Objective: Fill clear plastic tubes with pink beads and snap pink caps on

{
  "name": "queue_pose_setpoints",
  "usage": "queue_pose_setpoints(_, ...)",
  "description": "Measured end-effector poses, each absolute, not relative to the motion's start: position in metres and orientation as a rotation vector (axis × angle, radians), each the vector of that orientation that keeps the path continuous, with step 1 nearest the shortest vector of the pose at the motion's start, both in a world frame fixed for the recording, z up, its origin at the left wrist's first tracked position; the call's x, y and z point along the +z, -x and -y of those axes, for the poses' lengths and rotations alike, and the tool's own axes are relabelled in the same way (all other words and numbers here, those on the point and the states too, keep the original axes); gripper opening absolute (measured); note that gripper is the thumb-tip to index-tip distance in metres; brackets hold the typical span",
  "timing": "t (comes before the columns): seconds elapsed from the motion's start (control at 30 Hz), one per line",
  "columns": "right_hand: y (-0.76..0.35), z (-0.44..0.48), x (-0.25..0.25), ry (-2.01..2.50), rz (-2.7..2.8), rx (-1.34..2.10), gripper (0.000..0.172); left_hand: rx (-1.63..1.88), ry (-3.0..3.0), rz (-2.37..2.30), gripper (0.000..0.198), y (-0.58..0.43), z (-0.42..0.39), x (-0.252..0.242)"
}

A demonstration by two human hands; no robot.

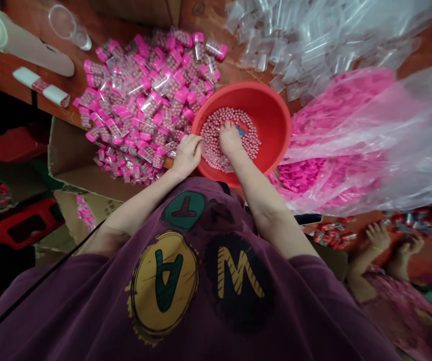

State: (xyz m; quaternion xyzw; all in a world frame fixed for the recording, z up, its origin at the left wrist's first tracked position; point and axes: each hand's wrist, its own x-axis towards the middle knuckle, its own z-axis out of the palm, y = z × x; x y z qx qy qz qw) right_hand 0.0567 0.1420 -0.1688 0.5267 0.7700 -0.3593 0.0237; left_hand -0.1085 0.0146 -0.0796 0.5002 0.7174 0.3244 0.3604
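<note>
A red plastic basin (268,108) sits on the wooden table and holds a layer of small pink beads (213,138). My right hand (230,139) is down in the beads with its fingers curled under, and something small and blue shows just beside it. My left hand (187,154) rests curled on the basin's near left rim, fingers closed. To the left lies a heap of several clear vials with pink caps (146,95), filled with beads.
A pile of empty clear vials (294,45) lies at the back right. A big clear plastic bag of pink caps (336,135) is at the right. An open cardboard box (73,160) hangs below the table edge. Another person's hands (379,235) work at the lower right.
</note>
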Motion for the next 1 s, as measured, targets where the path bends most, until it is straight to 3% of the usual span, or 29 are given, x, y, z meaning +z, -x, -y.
queue_pose_setpoints(0.17, -0.051, -0.124, -0.179, -1.464, -2.472, -1.402, 0.043, 0.865, -1.117, -1.841, 0.021, 0.108, -0.019, -0.068)
queue_pose_setpoints(0.4, -0.068, -0.095, -0.14, -1.872, -2.373, -1.823, 0.051, 1.033, -0.663, -1.639, 0.039, 0.078, -0.052, -0.06)
queue_pose_setpoints(0.53, -0.076, -0.082, -0.115, -1.938, -2.331, -2.005, 0.055, 1.108, -0.567, -1.445, 0.019, 0.068, -0.068, -0.048)
queue_pose_setpoints(0.67, -0.108, -0.085, -0.087, -1.976, -2.343, -1.885, 0.064, 1.009, -0.54, -1.289, 0.013, 0.074, -0.072, -0.028)
queue_pose_setpoints(1.0, -0.141, -0.107, -0.007, -1.664, -2.745, -1.633, 0.03, 0.807, -0.58, -1.145, 0.019, 0.059, -0.076, -0.01)
